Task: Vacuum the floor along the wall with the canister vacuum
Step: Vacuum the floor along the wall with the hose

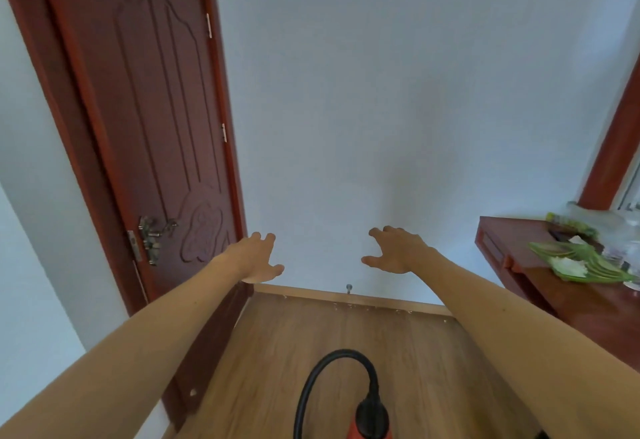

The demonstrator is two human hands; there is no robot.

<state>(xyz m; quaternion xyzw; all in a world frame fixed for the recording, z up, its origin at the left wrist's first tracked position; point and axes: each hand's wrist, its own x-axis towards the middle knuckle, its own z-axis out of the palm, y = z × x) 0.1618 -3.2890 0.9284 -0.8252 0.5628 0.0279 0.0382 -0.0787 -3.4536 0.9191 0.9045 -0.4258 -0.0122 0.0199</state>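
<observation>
Two empty hands up front: left hand (259, 260) and right hand (396, 252), fingers (268, 238) spread, gripping nothing. Canister vacuum (372, 421) sits below on the floor (294, 334), hose (311, 378) looped, untouched. Specks (374, 309) line the baseboard (304, 291); the whole job looks ahead.

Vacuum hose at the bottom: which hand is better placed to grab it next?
Right, but only just. The left hand and right hand are both open, empty and about equally far from the vacuum hose; its black cuff sits slightly toward the right arm.
</observation>
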